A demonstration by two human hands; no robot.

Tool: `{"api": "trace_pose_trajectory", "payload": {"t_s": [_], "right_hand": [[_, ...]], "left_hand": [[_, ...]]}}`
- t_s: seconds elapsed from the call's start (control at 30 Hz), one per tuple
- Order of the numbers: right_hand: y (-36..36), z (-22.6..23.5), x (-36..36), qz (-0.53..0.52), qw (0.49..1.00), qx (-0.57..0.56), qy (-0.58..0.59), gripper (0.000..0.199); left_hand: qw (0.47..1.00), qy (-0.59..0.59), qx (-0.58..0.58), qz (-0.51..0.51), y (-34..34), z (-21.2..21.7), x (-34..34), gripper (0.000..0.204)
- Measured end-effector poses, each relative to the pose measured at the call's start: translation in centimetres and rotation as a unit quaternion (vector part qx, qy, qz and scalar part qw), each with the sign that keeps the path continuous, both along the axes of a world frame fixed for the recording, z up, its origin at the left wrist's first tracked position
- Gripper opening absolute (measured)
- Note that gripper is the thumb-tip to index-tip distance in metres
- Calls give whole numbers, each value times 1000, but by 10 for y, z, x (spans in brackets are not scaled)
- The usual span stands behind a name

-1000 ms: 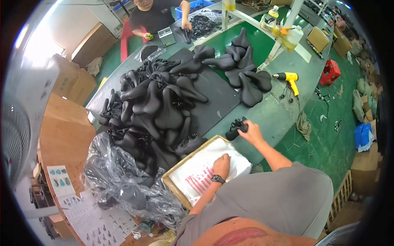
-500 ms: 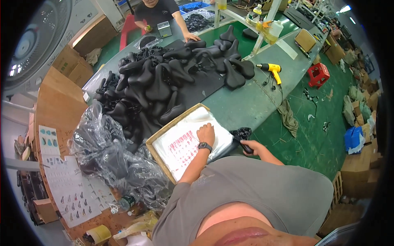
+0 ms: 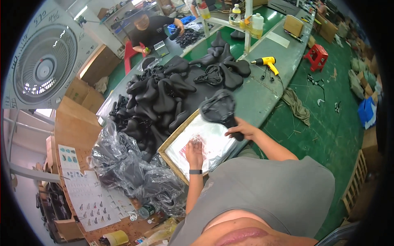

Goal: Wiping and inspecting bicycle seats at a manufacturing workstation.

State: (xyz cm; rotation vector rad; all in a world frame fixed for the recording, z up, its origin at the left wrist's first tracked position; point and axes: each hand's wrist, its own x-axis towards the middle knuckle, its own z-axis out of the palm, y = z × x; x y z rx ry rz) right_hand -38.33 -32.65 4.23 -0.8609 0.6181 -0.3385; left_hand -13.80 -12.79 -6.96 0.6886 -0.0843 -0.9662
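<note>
My right hand (image 3: 243,128) is closed around the narrow nose of a black bicycle saddle (image 3: 218,107). The saddle hangs over the far right part of a shallow cardboard box (image 3: 177,132), its underside partly showing. A stack of clear-white plastic bags (image 3: 216,148) with red print lies in the box. Over the bags, my left hand (image 3: 195,152) is turned palm up with its fingers stretched out and slightly curled; whether it touches the top bag I cannot tell. A dark band circles my left wrist.
Many black saddles (image 3: 164,99) are heaped on the green table (image 3: 262,91) beyond the box. Crumpled clear plastic (image 3: 123,158) covers more at left. A yellow heat gun (image 3: 267,64) lies at right. Across the table a person (image 3: 154,33) handles a dark object.
The saddle has come up from beside the box's right side to above it in my right hand. My left hand has turned palm up and opened, moving left and nearer.
</note>
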Motion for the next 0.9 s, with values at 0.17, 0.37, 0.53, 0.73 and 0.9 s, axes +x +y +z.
{"api": "trace_pose_trajectory", "payload": {"t_s": [0.17, 0.37, 0.53, 0.73, 0.9], "right_hand": [[44, -45, 82, 192, 944, 252, -92, 51], [81, 33, 104, 216, 945, 168, -178, 46], [74, 56, 98, 314, 934, 20, -168, 44], [76, 117, 85, 395, 763, -510, 17, 115], [92, 44, 83, 296, 788, -495, 214, 124]], "left_hand": [[995, 73, -50, -46, 31, 46, -26, 18], [971, 91, -115, 187, 111, 116, -20, 25], [973, 5, -50, 224, 155, 164, -21, 8], [914, -201, 262, 235, 145, 149, 1, 13], [743, -605, 214, 192, 78, 203, -41, 11]]}}
